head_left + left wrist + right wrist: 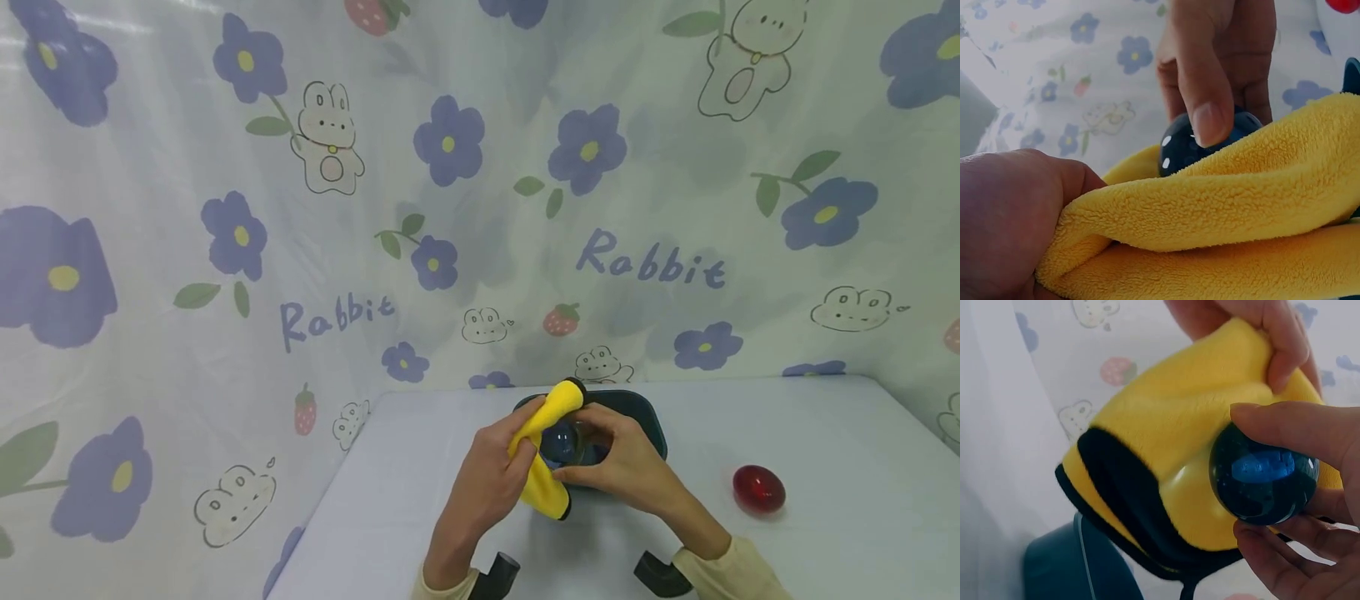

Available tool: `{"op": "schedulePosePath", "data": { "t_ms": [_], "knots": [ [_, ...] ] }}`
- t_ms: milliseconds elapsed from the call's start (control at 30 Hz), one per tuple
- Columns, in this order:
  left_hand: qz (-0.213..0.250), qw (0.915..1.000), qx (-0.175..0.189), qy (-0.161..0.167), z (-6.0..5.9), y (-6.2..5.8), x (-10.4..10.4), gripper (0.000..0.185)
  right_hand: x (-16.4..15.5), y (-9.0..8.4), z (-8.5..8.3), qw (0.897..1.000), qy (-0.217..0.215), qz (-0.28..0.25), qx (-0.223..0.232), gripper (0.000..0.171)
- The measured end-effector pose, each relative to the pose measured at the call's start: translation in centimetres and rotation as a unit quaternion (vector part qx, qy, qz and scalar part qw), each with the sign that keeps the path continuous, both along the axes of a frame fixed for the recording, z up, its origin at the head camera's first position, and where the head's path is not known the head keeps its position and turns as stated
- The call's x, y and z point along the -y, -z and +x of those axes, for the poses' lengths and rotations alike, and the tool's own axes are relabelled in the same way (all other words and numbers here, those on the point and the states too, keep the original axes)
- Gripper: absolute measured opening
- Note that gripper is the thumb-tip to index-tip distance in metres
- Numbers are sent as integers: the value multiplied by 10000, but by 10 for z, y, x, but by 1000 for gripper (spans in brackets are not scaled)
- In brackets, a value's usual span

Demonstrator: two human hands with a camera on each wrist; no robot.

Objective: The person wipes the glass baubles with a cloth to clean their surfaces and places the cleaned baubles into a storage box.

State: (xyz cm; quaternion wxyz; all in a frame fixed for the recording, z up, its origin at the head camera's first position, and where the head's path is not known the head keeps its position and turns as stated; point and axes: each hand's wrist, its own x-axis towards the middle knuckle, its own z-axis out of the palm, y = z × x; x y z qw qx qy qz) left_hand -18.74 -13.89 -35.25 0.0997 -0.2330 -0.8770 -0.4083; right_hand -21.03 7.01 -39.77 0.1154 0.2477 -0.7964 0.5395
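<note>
My left hand grips a yellow plush cloth with black edging, bunched so that its ends spread to either side. Facing it, my right hand pinches a shiny dark blue glass ball between thumb and fingers. The ball is right against or just in front of the cloth in the right wrist view. In the left wrist view a fold of the cloth hides the ball's lower part, while the right thumb lies over its top.
Behind the hands stands a dark teal bin, partly hidden by them; its inside is mostly out of sight. A glossy red ball lies on the white tabletop to the right. A flower-and-rabbit printed curtain hangs behind the table.
</note>
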Motion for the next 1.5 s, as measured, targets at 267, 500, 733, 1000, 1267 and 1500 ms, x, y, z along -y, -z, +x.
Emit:
{"op": "schedulePosePath", "data": {
  "t_ms": [267,500,733,1000,1267,1500],
  "knots": [
    [-185,9997,33,176,-4,1,3,55,1,-5,5,9996,-198,-197,-102,60],
    [-353,9990,220,159,-2,0,5,58,1,-4,6,9992,-46,-335,-212,58],
    [-509,9983,258,71,-2,0,4,60,2,-5,5,9978,24,-664,-63,62],
    [-503,9979,345,233,0,-1,5,64,2,-4,3,9955,189,-912,-195,68],
    [-301,9983,267,433,2,-2,5,64,-3,-3,-1,9950,398,-744,-530,64],
    [-222,9993,175,244,4,-6,3,62,-7,-1,-6,9976,519,-266,-381,63]
  ]
}}
